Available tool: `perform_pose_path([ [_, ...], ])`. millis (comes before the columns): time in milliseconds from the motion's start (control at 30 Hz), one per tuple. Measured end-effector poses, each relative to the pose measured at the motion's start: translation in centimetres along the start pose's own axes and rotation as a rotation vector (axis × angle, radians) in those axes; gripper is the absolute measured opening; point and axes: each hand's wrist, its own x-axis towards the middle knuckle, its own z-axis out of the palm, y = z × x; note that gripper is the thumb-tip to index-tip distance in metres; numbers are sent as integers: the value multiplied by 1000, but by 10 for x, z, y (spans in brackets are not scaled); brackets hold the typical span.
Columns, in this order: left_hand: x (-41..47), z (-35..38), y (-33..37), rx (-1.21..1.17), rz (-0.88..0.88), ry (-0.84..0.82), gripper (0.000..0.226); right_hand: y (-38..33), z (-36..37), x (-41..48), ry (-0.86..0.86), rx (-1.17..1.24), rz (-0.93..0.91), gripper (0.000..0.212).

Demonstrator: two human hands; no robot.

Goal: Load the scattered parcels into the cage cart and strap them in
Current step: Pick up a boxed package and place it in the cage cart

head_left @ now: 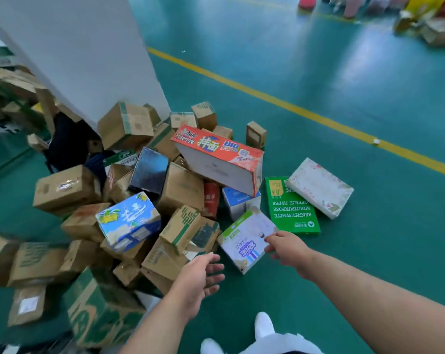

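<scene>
The white-and-purple parcel [244, 244] is seen on the green floor [374, 233], at the near right edge of the pile of parcels [181, 187]. One corner is pointed near, and its long axis cannot be told. The left hand [201, 274] is held open just left of it. The right hand [286, 247] is placed at its right edge, and whether it is grasped cannot be told.

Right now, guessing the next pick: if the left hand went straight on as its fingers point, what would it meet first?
Probably the white box with purple print, lying just ahead of the left hand; how near is unclear.
</scene>
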Motion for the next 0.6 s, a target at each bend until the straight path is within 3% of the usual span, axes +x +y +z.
perform_pose_path([
  [233, 63, -13, 47, 108, -78, 35, 26, -40, 15, 49, 17, 47, 19, 22],
  [600, 156, 32, 183, 306, -25, -125, 24, -76, -25, 78, 191, 166, 139, 20],
])
